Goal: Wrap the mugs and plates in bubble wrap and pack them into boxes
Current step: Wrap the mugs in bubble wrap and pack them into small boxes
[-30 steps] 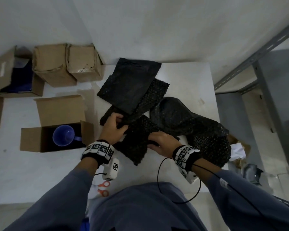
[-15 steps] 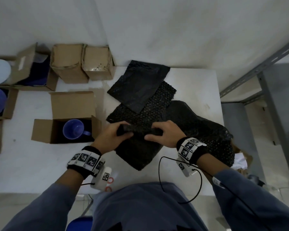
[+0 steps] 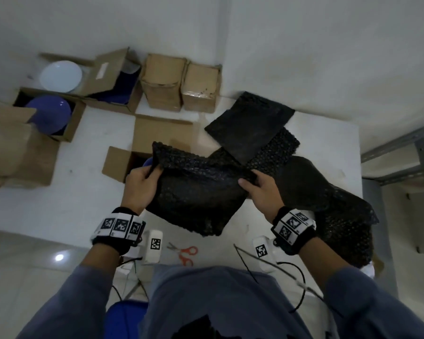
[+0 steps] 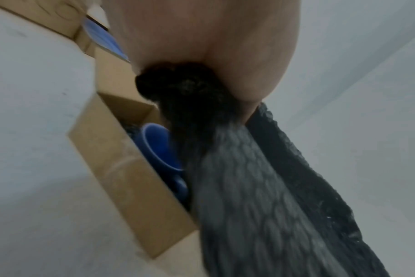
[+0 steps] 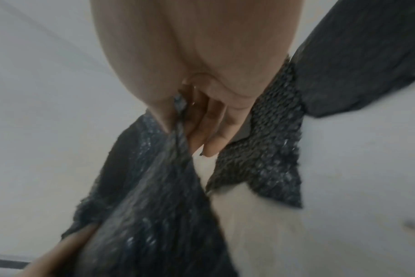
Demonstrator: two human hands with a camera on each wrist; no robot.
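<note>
A sheet of black bubble wrap [image 3: 196, 192] hangs lifted above the white table [image 3: 59, 192]. My left hand [image 3: 142, 184] pinches its left upper corner and my right hand [image 3: 257, 189] pinches its right upper corner. Behind the sheet's left edge stands an open cardboard box [image 3: 123, 162] holding a blue mug [image 4: 159, 150]; in the head view only a sliver of the mug [image 3: 148, 162] shows. In the right wrist view the sheet [image 5: 149, 196] runs down from my right fingers [image 5: 209, 131]. A blue plate [image 3: 49, 113] and a white plate [image 3: 60, 75] lie at the far left.
More black bubble wrap sheets [image 3: 250, 128] lie across the table's right half, with a heap [image 3: 340, 216] at the right edge. Two closed cardboard boxes [image 3: 181, 86] stand against the wall. Open boxes [image 3: 17, 148] crowd the left. Red-handled scissors [image 3: 185, 253] lie at the near edge. A metal shelf [image 3: 402, 152] stands right.
Both hands have raised the bubble wrap sheet off the pile and spread apart, stretching it out over the mug's box. My view has shifted, bringing the plates into sight.
</note>
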